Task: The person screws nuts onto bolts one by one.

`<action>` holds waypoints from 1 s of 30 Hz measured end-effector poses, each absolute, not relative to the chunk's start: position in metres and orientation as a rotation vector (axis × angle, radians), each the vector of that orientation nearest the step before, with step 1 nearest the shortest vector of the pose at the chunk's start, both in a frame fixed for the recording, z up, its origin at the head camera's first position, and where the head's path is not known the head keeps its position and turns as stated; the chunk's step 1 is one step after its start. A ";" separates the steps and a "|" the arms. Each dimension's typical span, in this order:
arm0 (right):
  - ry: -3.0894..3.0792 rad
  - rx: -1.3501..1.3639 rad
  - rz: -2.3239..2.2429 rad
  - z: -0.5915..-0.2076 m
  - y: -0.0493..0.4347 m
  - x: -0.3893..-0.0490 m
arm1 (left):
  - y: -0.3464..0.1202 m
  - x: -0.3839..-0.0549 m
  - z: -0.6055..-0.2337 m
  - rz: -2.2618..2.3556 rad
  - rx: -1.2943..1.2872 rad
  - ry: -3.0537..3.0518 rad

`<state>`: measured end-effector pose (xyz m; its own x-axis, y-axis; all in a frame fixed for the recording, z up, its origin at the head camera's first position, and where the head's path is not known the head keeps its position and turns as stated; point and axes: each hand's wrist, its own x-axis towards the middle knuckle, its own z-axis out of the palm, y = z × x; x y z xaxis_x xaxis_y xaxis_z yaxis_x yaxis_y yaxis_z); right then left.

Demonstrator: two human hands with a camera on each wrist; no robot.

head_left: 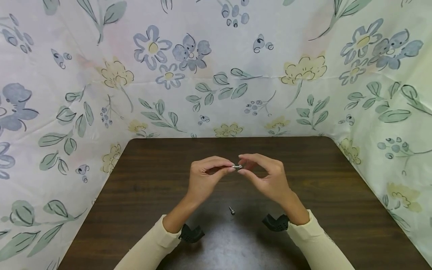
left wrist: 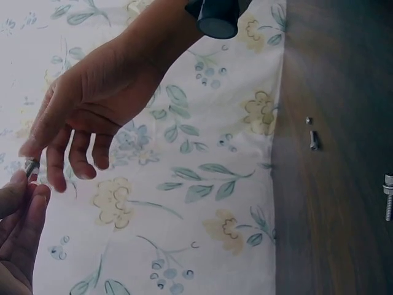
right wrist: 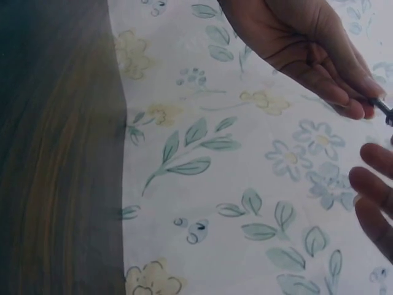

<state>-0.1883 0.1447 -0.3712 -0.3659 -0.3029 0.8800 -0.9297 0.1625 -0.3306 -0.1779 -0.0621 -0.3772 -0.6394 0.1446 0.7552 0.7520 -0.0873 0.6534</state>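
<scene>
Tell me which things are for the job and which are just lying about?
For the job:
- small metal bolt, held up
- left hand, pinching it
- right hand, at its other end

Just lying about for now, though maybe useful later:
- loose bolt on the dark table
- tiny metal pieces, farther off in the left wrist view

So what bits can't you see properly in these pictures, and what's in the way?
- Held bolt, head view: the left hand hides one end in its grip; any thread is too small to make out.
- Loose bolt, left wrist view: partly cut off by the right edge.
- Small metal pieces, left wrist view: too small and blurred to name.
- Right hand, right wrist view: mostly cut off by the right edge.
</scene>
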 end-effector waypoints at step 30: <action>-1.775 1.233 1.184 -0.371 0.144 -0.188 | -0.062 -0.176 -0.376 -1.790 -0.991 -1.738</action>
<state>-0.1885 0.1441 -0.3713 -0.3340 -0.3405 0.8789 -0.9423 0.1438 -0.3024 -0.1764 -0.0623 -0.3759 -0.6384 0.1591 0.7530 0.7480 -0.1020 0.6558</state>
